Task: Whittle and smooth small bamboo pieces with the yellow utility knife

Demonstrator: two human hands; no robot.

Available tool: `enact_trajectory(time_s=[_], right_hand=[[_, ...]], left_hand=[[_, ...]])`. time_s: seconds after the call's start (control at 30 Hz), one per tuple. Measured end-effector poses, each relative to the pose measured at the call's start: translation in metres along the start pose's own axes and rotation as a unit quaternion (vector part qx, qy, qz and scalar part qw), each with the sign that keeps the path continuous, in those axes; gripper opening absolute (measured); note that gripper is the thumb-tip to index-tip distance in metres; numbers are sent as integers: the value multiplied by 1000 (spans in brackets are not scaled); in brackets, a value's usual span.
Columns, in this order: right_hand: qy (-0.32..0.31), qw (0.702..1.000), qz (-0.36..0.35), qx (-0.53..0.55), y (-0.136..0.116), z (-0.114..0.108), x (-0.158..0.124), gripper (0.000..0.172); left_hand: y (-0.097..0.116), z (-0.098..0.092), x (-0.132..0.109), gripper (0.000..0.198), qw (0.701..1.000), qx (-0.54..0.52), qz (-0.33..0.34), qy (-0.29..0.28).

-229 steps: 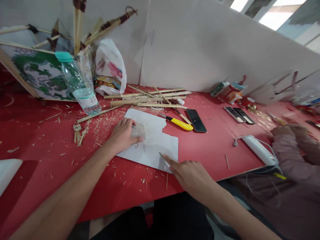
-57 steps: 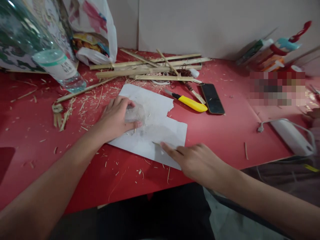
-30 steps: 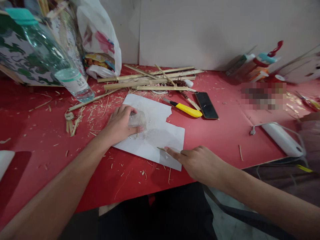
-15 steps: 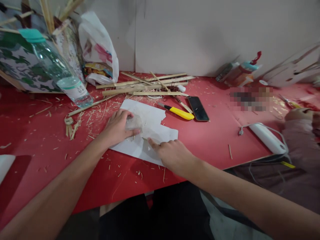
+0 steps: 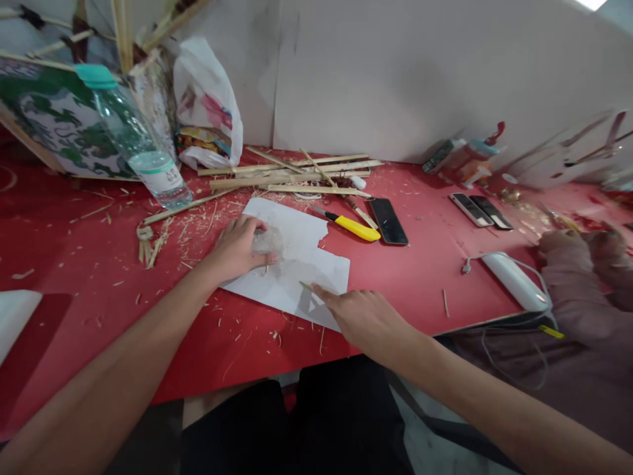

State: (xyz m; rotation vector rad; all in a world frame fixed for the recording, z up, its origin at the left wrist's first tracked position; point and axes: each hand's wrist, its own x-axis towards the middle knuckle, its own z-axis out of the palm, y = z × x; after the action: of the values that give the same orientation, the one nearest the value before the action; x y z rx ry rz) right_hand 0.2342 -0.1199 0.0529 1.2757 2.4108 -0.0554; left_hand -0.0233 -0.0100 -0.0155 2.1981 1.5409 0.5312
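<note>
A white sheet of paper [image 5: 297,221] with a torn right edge lies on the red table. My left hand [image 5: 240,247] rests at its left side, thumb and fingers curved around a translucent, pale piece [image 5: 271,243] that it holds against the paper. Right of that, my right hand [image 5: 359,313] is closed, index finger stretched forward, on a thin pointed sliver [image 5: 305,286]; whether this is a blade or wood I cannot tell. Its tip is over the paper, apart from the translucent piece. A small pale stub [image 5: 268,268] shows by my left thumb.
A yellow utility knife [image 5: 357,227] and a black phone [image 5: 389,221] lie beyond the paper. Behind are bamboo strips [image 5: 297,177], shavings, a water bottle [image 5: 148,158] and a plastic bag [image 5: 210,99]. At right are a white power strip [image 5: 514,280] and another person's hands [image 5: 564,243].
My right hand has drawn back to the right, and the sliver's tip is farther from the translucent piece. My left hand stays in place on the paper. The view has shifted slightly.
</note>
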Motion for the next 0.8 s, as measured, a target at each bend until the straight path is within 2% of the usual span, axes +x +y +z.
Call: enact_trajectory(time_s=[0.17, 0.3, 0.53, 0.63, 0.7, 0.8], right_hand=[[54, 998, -25, 19, 6, -7, 6, 69], [43, 999, -26, 20, 11, -15, 24, 65], [44, 999, 20, 24, 12, -4, 47, 74], [48, 996, 28, 71, 17, -1, 37, 67], [43, 994, 36, 95, 22, 3, 20, 62], [15, 993, 47, 105, 27, 14, -13, 67]], left_hand=[[1, -1, -1, 56, 1000, 7, 8, 4], [-1, 1, -1, 57, 1000, 1, 14, 4], [-6, 6, 0, 57, 1000, 6, 8, 6], [-5, 5, 0, 57, 1000, 8, 3, 4], [-4, 5, 0, 56, 1000, 8, -3, 2], [-3, 4, 0, 55, 1000, 8, -3, 2]])
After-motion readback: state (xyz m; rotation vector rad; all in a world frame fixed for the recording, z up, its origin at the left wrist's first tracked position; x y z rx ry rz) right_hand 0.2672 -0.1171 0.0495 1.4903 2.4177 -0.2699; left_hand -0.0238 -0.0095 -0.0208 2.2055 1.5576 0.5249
